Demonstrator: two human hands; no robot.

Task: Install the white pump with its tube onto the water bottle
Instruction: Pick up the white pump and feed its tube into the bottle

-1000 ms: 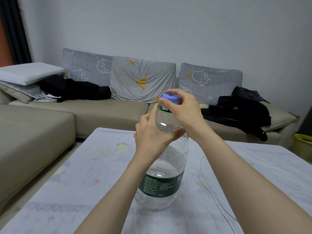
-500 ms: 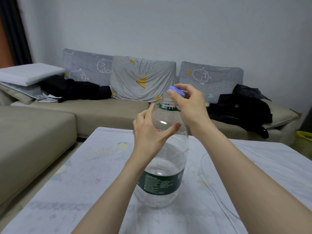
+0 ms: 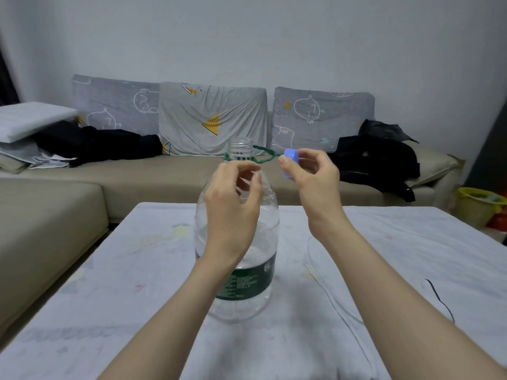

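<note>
A large clear water bottle [image 3: 241, 292] with a dark green label and a green carry handle stands upright on the table [image 3: 411, 242]. Its threaded neck [image 3: 241, 149] is uncovered. My right hand [image 3: 310, 176] holds the blue cap [image 3: 290, 159] between thumb and fingers, just right of the neck. My left hand [image 3: 233, 204] hovers in front of the bottle's shoulder with its fingers curled and apart, holding nothing. A thin clear tube [image 3: 323, 281] lies curved on the table to the right of the bottle. No white pump is in view.
The table wears a pale patterned cloth. A thin black cord [image 3: 439, 297] lies at its right side. Behind it stands a beige corner sofa [image 3: 153, 176] with grey cushions and heaps of black clothes. A yellow-green basket [image 3: 477, 204] sits on the floor at far right.
The blue cap has come off the bottle neck and moved right in my right hand. My left hand has let go of the bottle's shoulder.
</note>
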